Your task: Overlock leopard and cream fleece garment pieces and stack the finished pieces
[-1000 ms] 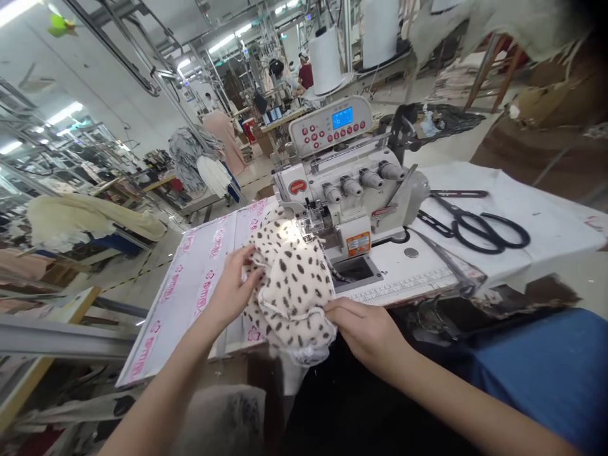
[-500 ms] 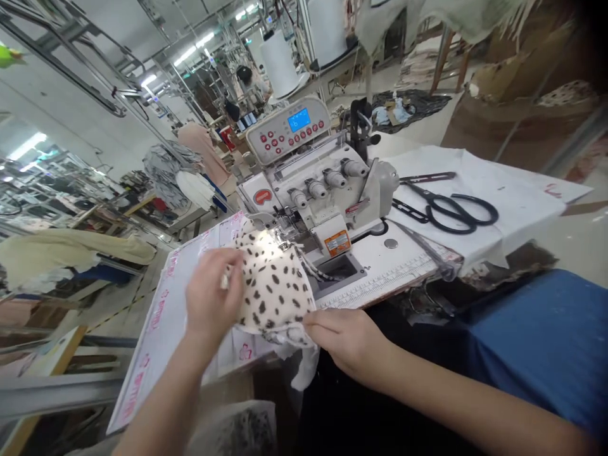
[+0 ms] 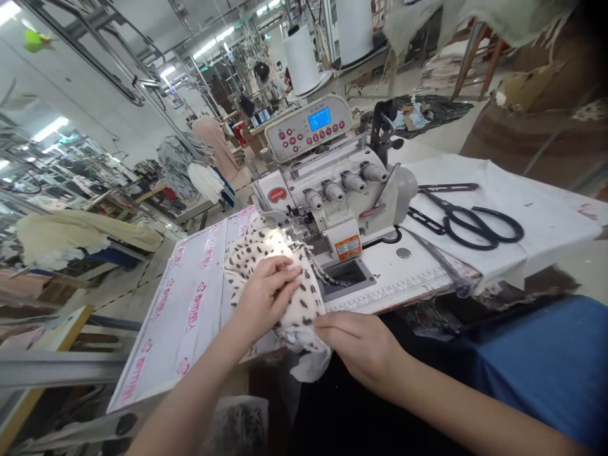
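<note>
A cream fabric piece with dark spots (image 3: 251, 244) lies on the sewing machine (image 3: 332, 196), its far part under the lit needle area. My left hand (image 3: 268, 294) rests on top of this cloth, fingers stretched toward the presser foot (image 3: 293, 244) and slightly apart. At the near right edge of the cloth, my right hand (image 3: 363, 345) is closed, pinching the fabric between thumb and fingers. Below the fingers a white, crumpled end of the cloth hangs over the table edge.
Black scissors (image 3: 475, 221) and dark thread snips (image 3: 427, 220) lie on the white-covered surface at right. A white table cover with pink print (image 3: 190, 297) extends left. Thread cones (image 3: 301, 60) stand behind the machine. A yellowish cloth pile (image 3: 85, 234) sits farther left.
My left hand has moved right and onto the cloth, its fingers now stretched over it. The cloth has bunched on its left side. My right hand keeps its pinch; the view has shifted slightly.
</note>
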The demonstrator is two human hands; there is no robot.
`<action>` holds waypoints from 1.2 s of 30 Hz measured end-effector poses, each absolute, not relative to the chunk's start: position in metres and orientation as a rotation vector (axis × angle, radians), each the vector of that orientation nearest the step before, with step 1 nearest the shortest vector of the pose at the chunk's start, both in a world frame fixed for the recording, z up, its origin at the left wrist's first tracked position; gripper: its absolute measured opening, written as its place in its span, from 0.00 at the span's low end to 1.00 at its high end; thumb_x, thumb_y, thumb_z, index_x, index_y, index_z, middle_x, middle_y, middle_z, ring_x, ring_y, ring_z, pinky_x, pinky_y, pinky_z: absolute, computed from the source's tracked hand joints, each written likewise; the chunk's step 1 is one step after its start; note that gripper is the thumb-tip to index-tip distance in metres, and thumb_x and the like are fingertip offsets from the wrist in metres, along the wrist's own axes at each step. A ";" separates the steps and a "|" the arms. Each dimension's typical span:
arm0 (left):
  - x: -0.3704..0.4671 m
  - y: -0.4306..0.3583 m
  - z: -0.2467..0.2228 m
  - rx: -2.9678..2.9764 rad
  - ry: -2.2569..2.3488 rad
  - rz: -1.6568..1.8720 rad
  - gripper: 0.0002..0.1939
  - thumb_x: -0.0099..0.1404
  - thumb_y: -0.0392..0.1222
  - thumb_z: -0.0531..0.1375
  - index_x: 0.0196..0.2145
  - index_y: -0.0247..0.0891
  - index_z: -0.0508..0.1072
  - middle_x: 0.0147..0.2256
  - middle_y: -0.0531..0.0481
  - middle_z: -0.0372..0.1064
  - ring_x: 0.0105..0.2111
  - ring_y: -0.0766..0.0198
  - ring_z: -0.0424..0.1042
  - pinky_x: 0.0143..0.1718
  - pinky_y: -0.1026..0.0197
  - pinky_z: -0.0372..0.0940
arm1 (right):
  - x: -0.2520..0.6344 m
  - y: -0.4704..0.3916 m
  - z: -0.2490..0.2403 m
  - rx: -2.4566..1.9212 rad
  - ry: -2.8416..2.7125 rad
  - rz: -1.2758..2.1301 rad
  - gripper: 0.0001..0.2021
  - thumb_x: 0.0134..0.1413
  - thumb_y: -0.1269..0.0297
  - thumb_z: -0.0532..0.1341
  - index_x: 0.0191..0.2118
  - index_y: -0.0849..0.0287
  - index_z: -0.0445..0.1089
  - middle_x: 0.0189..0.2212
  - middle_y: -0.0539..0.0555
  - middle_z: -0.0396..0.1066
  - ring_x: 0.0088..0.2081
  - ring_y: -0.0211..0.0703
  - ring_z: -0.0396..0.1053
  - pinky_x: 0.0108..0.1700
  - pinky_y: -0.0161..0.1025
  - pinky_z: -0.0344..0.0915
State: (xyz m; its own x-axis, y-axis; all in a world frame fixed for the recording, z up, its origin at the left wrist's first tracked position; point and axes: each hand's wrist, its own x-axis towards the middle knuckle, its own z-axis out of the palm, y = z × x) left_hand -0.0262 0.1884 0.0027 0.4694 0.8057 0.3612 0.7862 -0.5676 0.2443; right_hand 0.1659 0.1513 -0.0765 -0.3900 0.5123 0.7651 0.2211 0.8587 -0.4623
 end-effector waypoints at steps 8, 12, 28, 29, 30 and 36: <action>-0.034 0.209 0.009 2.613 1.412 0.609 0.12 0.64 0.41 0.54 0.44 0.40 0.72 0.43 0.45 0.63 0.42 0.63 0.65 0.40 0.58 0.65 | 0.166 0.170 -0.065 -0.636 -2.005 0.343 0.12 0.56 0.77 0.49 0.34 0.61 0.69 0.34 0.55 0.73 0.33 0.37 0.71 0.34 0.32 0.70; -0.040 0.223 0.011 2.662 1.303 0.644 0.10 0.63 0.41 0.56 0.41 0.39 0.72 0.41 0.46 0.65 0.39 0.65 0.67 0.39 0.61 0.66 | 0.163 0.180 -0.063 -0.605 -1.990 0.367 0.12 0.55 0.77 0.49 0.33 0.62 0.68 0.34 0.55 0.73 0.34 0.38 0.71 0.34 0.33 0.70; -0.035 0.195 0.006 2.879 1.534 0.537 0.17 0.62 0.45 0.55 0.48 0.37 0.65 0.46 0.42 0.66 0.46 0.58 0.66 0.45 0.55 0.66 | 0.159 0.185 -0.053 -0.589 -1.987 0.451 0.11 0.53 0.79 0.50 0.32 0.63 0.68 0.33 0.56 0.72 0.34 0.37 0.70 0.34 0.31 0.68; -0.034 0.194 0.005 2.920 1.513 0.518 0.16 0.63 0.43 0.55 0.48 0.36 0.65 0.47 0.42 0.65 0.47 0.57 0.66 0.45 0.54 0.66 | 0.158 0.185 -0.054 -0.598 -1.994 0.442 0.11 0.53 0.79 0.49 0.33 0.63 0.68 0.33 0.56 0.72 0.34 0.37 0.70 0.34 0.31 0.68; -0.033 0.193 0.004 2.950 1.495 0.509 0.15 0.63 0.42 0.55 0.47 0.36 0.66 0.48 0.41 0.64 0.48 0.56 0.65 0.46 0.54 0.65 | 0.158 0.184 -0.054 -0.605 -1.999 0.432 0.12 0.54 0.79 0.49 0.33 0.63 0.68 0.33 0.56 0.72 0.33 0.37 0.70 0.34 0.31 0.68; -0.037 0.197 0.003 2.970 1.394 0.553 0.12 0.64 0.39 0.53 0.46 0.37 0.67 0.46 0.41 0.64 0.47 0.57 0.65 0.47 0.52 0.65 | 0.159 0.183 -0.053 -0.596 -2.009 0.439 0.12 0.54 0.78 0.48 0.32 0.62 0.67 0.33 0.55 0.72 0.33 0.36 0.70 0.34 0.31 0.68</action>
